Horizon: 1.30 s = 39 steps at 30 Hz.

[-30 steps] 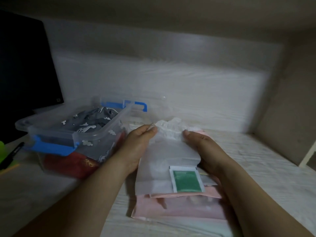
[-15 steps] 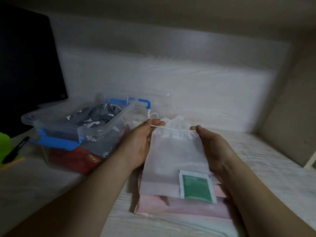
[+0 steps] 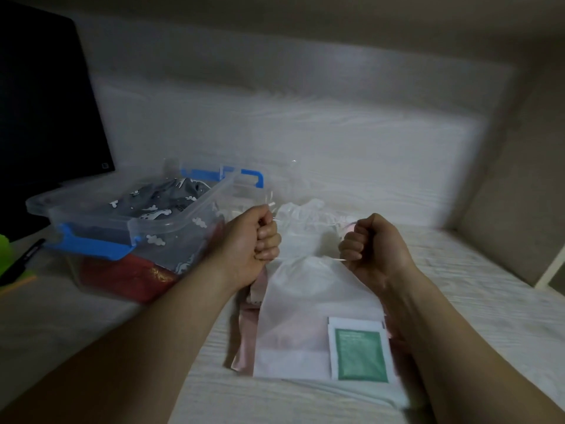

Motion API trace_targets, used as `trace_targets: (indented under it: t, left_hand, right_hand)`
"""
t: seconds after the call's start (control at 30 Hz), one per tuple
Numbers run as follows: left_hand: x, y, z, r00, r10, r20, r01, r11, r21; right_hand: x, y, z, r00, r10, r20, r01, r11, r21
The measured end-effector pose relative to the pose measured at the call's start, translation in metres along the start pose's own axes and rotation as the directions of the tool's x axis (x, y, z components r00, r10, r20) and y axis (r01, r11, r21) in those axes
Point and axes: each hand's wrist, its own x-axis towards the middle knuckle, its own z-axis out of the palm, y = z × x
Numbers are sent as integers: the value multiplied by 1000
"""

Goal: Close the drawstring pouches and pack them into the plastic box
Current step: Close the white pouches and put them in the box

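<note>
We look down on a pale wood-grain desk top point(image 3: 474, 295) that runs far to a matching white back panel point(image 3: 305, 133), with a side wall closing off the right end. A flat black monitor point(image 3: 46, 102) stands at the far left. Right of it sits an open-topped clear plastic box with blue latches point(image 3: 183, 215). It holds a grey cloud-printed fabric pouch point(image 3: 162, 200) above a red pouch point(image 3: 128, 276) that shows through the near wall.

Just right of the box, a white non-woven drawstring pouch point(image 3: 318, 295) lies flat on a pink pouch point(image 3: 247, 335). Its neck points far and is puckered between our hands. Our left hand point(image 3: 250, 243) is clenched at the neck's left side, gripping a thin white cord point(image 3: 276, 220). Our right hand point(image 3: 376, 243) is clenched at the right side, gripping the other cord point(image 3: 341, 260).

A square green-and-white sachet point(image 3: 360, 353) shows at the pouch's near right corner. A black pen point(image 3: 24, 258) lies by the left edge. Bare desk stretches from the pouches right to the side wall.
</note>
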Motion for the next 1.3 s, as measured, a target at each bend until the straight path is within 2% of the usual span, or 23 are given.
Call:
trace_targets:
  t: [0.07,0.13,0.2,0.23,0.27,0.3,0.4,0.47,0.53,0.6,0.67,0.73,0.8,0.9,0.97,1.03,1.13,1.23,1.3]
  left_hand:
    - [-4,-2,6,995,76,63,-89,965,246]
    - [-8,-6,11,984,115,135,-165,869,467]
    - [-9,-9,17,962,161,219,-268,692,670]
    - [-9,-10,20,948,172,267,-317,555,769]
    - [-7,-14,22,939,167,302,-345,446,826]
    - [-8,-16,24,932,159,327,-363,391,846]
    - [-5,-21,24,920,158,360,-393,344,853]
    - [-6,-20,23,920,177,348,-390,371,843]
    - [-6,-18,21,935,218,280,-354,504,788]
    - [-6,-16,19,963,206,174,-269,682,681]
    - [-6,-14,18,978,180,108,-209,784,585]
    - [-8,-12,17,981,183,64,-186,790,584]
    - [-10,-10,16,977,209,40,-191,780,595]
    - [-9,-10,15,976,213,49,-201,790,578]
    - [-7,-12,14,974,220,60,-210,764,610]
    - [-7,-14,13,970,234,72,-222,718,660]
    - [-7,-15,13,970,232,76,-220,694,686]
    - [-6,-16,13,973,225,57,-203,707,677]
    - [-6,-15,15,975,219,44,-193,725,661]
  right_hand:
    - [-1,0,3,995,-95,13,96,986,-133]
    - [-1,0,3,973,-221,70,232,917,-325]
    - [-1,0,3,935,-307,175,352,774,-526]
    - [-1,0,5,919,-317,234,394,713,-580]
    - [-2,1,6,908,-304,289,419,683,-598]
    - [-4,2,10,897,-280,343,438,674,-595]
    - [-13,9,18,861,-213,463,474,666,-576]
    - [-15,12,20,858,-232,458,483,666,-569]
    - [-13,12,20,895,-263,361,436,689,-579]
    - [-11,14,17,934,-236,269,356,682,-638]
    - [-11,20,14,949,-156,274,309,625,-716]
    - [-13,27,14,940,-68,335,316,549,-774]
    - [-14,30,14,932,-50,360,339,477,-811]
    - [-14,30,15,943,-157,295,334,432,-838]
    - [-12,25,14,944,-250,214,297,367,-881]
    - [-15,18,12,949,-277,148,215,229,-949]
    - [-19,10,12,977,-189,98,109,44,-993]
    - [-21,11,16,989,-122,82,87,34,-996]
    - [-23,14,17,995,-28,95,98,128,-987]
